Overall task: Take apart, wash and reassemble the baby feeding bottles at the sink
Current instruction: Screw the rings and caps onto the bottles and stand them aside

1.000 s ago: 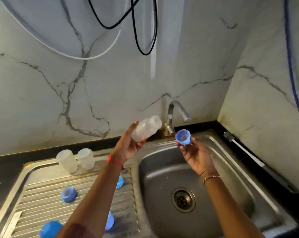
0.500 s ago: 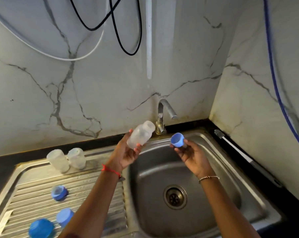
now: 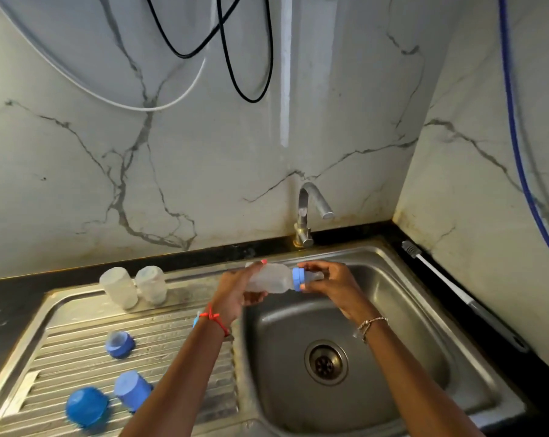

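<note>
Sideways over the sink (image 3: 393, 266), the frosted bottle (image 3: 270, 280) looks empty, left hand (image 3: 235, 291) gripping its body, right hand (image 3: 333, 282) pinching the blue collar (image 3: 298, 279).

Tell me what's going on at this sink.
A person holds a clear bottle sideways over the sink. The left grip wraps its body. The right grip pinches the blue collar at its neck. Two more bottles stand without tops on the drainboard, with loose blue caps lying nearby. No water runs from the tap.
</note>
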